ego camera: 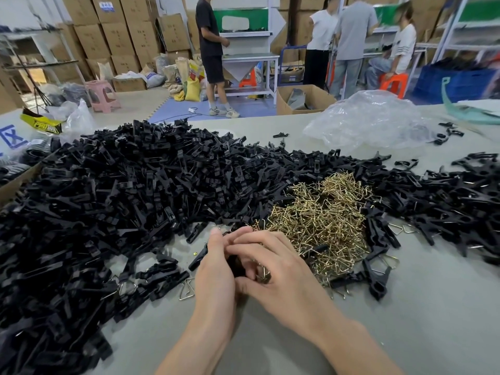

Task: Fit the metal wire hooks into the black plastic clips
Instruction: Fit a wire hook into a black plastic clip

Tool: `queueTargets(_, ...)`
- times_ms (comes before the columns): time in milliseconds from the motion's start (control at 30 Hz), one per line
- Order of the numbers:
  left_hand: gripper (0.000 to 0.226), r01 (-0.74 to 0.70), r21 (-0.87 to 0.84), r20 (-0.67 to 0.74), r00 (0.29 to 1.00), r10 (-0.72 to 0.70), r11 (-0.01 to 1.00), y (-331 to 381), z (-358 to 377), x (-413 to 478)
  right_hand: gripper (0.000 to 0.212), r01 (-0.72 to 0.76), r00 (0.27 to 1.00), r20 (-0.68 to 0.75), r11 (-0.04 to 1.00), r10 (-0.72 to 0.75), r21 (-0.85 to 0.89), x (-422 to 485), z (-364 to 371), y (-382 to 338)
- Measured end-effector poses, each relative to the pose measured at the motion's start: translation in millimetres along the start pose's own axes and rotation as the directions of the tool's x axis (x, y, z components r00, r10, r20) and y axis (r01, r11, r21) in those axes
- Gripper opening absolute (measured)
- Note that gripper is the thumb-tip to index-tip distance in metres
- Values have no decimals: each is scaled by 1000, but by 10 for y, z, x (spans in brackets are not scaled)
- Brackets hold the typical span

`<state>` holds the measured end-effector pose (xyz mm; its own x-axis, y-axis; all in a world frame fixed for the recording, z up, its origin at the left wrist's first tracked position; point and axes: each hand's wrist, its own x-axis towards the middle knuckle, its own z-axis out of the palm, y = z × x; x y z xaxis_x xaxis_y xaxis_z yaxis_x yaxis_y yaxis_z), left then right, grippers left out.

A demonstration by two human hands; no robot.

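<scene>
A big heap of black plastic clips (130, 190) covers the left and middle of the grey table (422, 307). To its right lies a pile of brass-coloured wire hooks (322, 220). My left hand (213, 277) and my right hand (273, 272) meet in front of the hook pile. Together they grip one black clip (198, 257), whose tip sticks out to the left of my left hand. My right hand's fingers curl over a wire hook (263, 274) held against the clip. Most of the clip is hidden between my hands.
More black clips (460, 201) spread along the right. A crumpled clear plastic bag (370, 120) lies at the back right. Loose silver hooks (186, 289) lie by my left wrist. Several people stand at benches beyond the table, with cardboard boxes behind them.
</scene>
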<state>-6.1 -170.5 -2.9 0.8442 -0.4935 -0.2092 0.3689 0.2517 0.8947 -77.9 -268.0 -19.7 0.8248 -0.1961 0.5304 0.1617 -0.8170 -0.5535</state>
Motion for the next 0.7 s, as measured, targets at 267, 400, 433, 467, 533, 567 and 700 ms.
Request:
queueTargets(267,44,-110,78,-48,992,114,991,-38,-37,11,49,-15,999,30,1000,16,-17,8,-38,-72)
queueTargets(400,46,-89,60,20,996,88,994,-38,-47,34,47,-23,999,35,1000,22,7,9,-47,-56)
queueTargets(433,47,-86,70,42,996,83,994,-36,-53,45,45,-22,999,44,1000,22,9,3,-49,-42)
queueTargets(467,47,-83,76,65,995,79,994,-34,-57,56,42,-15,998,54,1000,15,0,-1,-48,-25)
queueTargets(533,47,-66,89,118,992,55,994,-36,-77,80,35,21,998,61,999,-18,-44,-1,-47,12)
queueTargets(567,49,-63,109,141,989,47,992,-38,-91,86,32,40,998,56,997,-37,-66,0,-49,30)
queueTargets(700,66,-111,190,172,982,78,975,-31,-122,26,29,93,996,16,986,-92,-136,-7,-74,63)
